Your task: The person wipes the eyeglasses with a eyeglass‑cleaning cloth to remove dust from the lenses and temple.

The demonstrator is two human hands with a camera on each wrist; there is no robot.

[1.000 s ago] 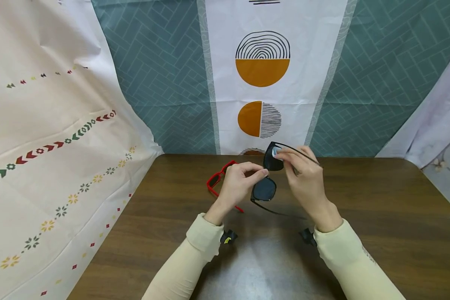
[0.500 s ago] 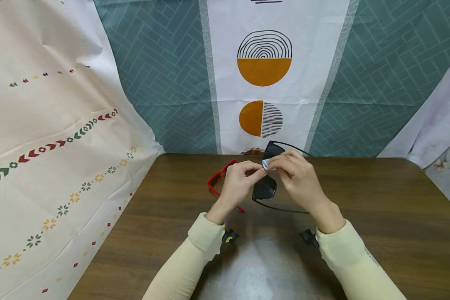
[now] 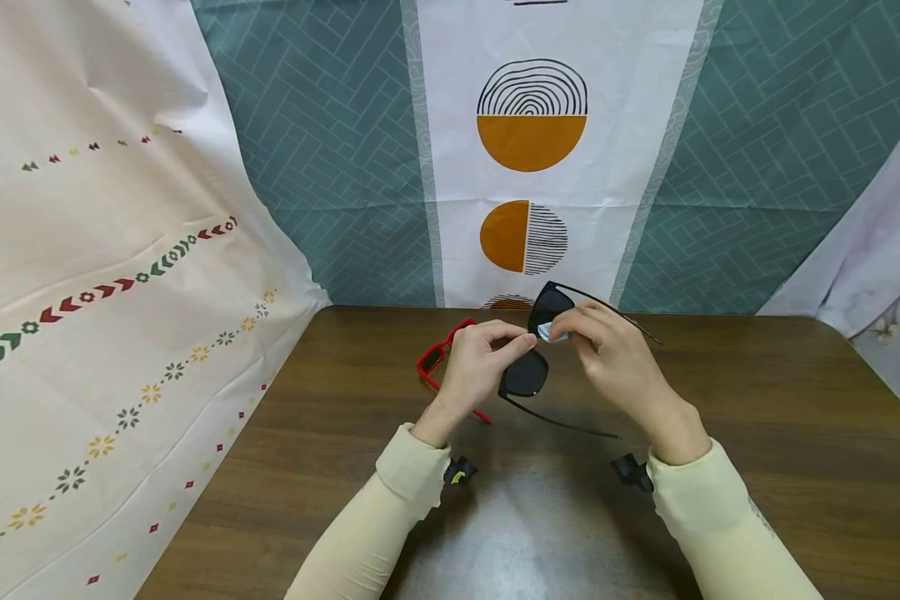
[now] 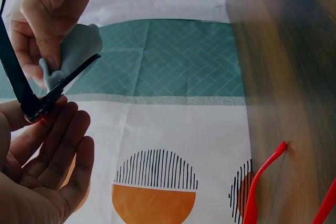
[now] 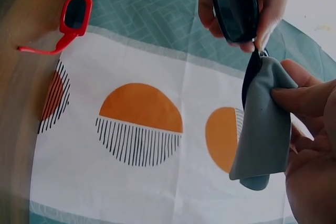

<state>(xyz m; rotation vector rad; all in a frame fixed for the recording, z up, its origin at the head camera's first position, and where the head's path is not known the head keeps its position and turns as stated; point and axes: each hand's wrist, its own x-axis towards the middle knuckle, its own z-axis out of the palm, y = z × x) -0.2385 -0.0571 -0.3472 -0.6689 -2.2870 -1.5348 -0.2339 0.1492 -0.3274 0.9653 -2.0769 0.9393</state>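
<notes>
A pair of black sunglasses (image 3: 525, 375) is held up over the table, its temples spread toward the right. My left hand (image 3: 478, 367) pinches the frame at the bridge, between the two lenses. My right hand (image 3: 615, 354) pinches a small light grey-blue cloth (image 5: 264, 124) against the far lens. In the right wrist view the cloth is folded over that lens and hides most of it. The left wrist view shows the cloth (image 4: 79, 51) wrapped about the lens edge, with the fingers of the other hand below.
Red sunglasses (image 3: 431, 360) with dark lenses lie on the brown wooden table (image 3: 330, 467), behind and left of the left hand. A patterned teal and white curtain (image 3: 345, 150) hangs behind the table. A cream cloth (image 3: 157, 375) drapes along the left side.
My right hand moved with the cloth from the far lens toward the bridge, then back outward to the right. The black sunglasses tilted slightly; my left hand kept its pinch.
</notes>
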